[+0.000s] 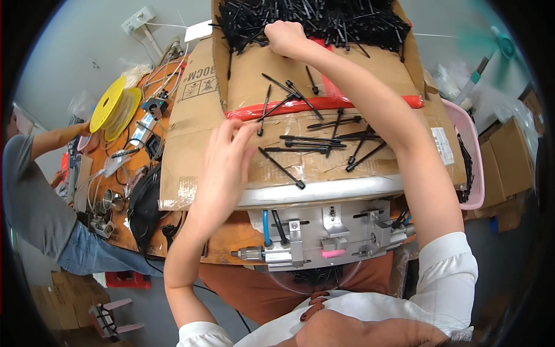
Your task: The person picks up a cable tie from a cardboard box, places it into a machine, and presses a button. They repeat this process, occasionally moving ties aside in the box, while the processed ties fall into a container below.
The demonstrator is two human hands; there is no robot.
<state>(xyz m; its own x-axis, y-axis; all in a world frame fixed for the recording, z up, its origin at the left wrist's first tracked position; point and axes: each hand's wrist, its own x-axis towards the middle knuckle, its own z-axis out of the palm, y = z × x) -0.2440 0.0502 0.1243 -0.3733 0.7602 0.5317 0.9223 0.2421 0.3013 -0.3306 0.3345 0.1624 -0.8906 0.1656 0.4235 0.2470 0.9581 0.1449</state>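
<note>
My right hand [285, 38] is at the front edge of a heap of black plastic rods [364, 23] with thicker heads, inside an open cardboard box [254, 72]. Its fingers are curled inward, and what they hold, if anything, is hidden. My left hand [225, 159] hovers over the box's lowered flap, fingers bent and apart. Its fingertips are beside the head of one loose black rod [265, 110]; whether they touch it I cannot tell. Several more loose rods [315, 143] lie scattered on the flap, some crossing each other.
A metal fixture [332, 234] with a pink piece [333, 253] and air hoses is mounted at the near table edge. A pink basket [471, 156] stands at the right. Leftward are a yellow spool [108, 104], cables, a black bag [144, 202] and another person's arm [58, 141].
</note>
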